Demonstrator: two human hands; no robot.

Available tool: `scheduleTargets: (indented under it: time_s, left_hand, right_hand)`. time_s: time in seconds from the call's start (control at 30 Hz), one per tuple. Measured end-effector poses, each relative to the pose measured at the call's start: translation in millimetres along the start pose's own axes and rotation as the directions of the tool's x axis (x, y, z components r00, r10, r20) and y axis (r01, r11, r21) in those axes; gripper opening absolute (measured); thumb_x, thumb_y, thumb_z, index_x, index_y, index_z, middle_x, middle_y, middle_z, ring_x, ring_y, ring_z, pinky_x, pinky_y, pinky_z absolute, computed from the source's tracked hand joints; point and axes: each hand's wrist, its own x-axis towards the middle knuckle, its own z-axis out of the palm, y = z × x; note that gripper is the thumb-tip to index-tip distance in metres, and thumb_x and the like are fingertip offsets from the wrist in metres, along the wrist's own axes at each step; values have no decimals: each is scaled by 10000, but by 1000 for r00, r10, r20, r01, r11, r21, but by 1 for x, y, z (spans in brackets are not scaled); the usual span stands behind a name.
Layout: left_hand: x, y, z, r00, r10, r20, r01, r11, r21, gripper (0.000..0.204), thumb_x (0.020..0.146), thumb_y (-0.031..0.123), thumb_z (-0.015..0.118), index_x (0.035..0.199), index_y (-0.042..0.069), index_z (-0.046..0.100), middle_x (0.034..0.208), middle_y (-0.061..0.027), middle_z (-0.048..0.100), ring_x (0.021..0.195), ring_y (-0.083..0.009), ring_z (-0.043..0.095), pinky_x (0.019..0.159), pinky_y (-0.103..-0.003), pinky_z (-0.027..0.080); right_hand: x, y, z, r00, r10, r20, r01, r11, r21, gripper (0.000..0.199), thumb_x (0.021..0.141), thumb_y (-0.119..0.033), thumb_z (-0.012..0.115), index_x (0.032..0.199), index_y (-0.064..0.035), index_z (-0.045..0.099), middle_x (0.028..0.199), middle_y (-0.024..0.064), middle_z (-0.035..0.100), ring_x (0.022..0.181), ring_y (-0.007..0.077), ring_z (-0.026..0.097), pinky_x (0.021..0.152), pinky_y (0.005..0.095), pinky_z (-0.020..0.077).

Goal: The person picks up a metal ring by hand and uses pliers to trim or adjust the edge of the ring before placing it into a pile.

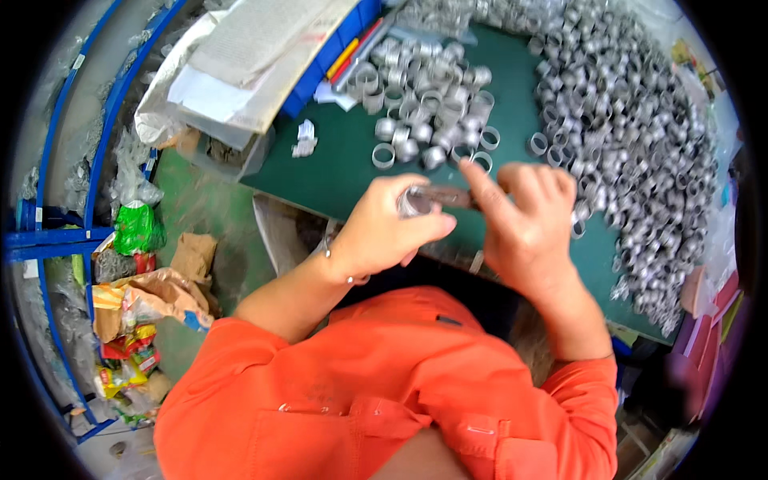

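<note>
My left hand [392, 224] grips a small silver metal ring [414, 203] between thumb and fingers, just above the near edge of the green table [340, 164]. My right hand [524, 220] holds a dark, thin tool [450, 196] whose tip meets the ring. A small group of finished-looking silver rings [428, 100] lies on the table beyond my hands. A large heap of the same rings [632, 136] covers the table's right side.
A blue bin [332, 52] with papers and pens stands at the table's far left. Crumpled white scraps [305, 138] lie near it. On the floor at left sit a blue metal rack [56, 232], plastic bags and colourful wrappers [132, 320]. Pink items [708, 320] are at the right.
</note>
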Motion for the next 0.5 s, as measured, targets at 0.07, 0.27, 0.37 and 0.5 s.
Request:
scheduleTargets:
  time_s: [0.07,0.27,0.37,0.5]
  left_hand:
    - [6,4,0,1000,-7,26,7,1000,-30,168,797,122,683,737,34,553,557,21,505,404,-42,443,356,-217,322]
    - [10,-5,1,990,-76,119,87,992,-91,146,811,91,645,746,21,535,507,-4,470,381,-67,413,350,-238,318]
    - [12,-17,0,980,-123,155,140,984,-106,155,809,118,653,771,10,548,539,-9,491,390,-73,427,355,-239,339]
    - [14,-21,-4,939,-118,323,160,981,-107,256,868,265,652,822,30,561,575,12,466,409,-63,411,363,-219,339]
  right_hand:
    - [2,2,0,1000,-23,17,23,1000,4,480,676,-116,572,1154,-123,605,769,30,445,713,216,468,666,373,330]
    - [-5,-3,-1,982,57,181,-76,992,96,515,588,-36,613,1098,-96,639,701,29,484,629,239,481,532,360,391]
    - [-11,-7,3,973,72,217,-99,989,113,518,566,-21,619,1079,-92,645,697,34,500,617,247,495,522,367,415]
    - [-26,-9,6,974,138,182,-173,966,193,552,534,71,571,1065,-68,640,690,73,504,602,288,474,538,386,415]
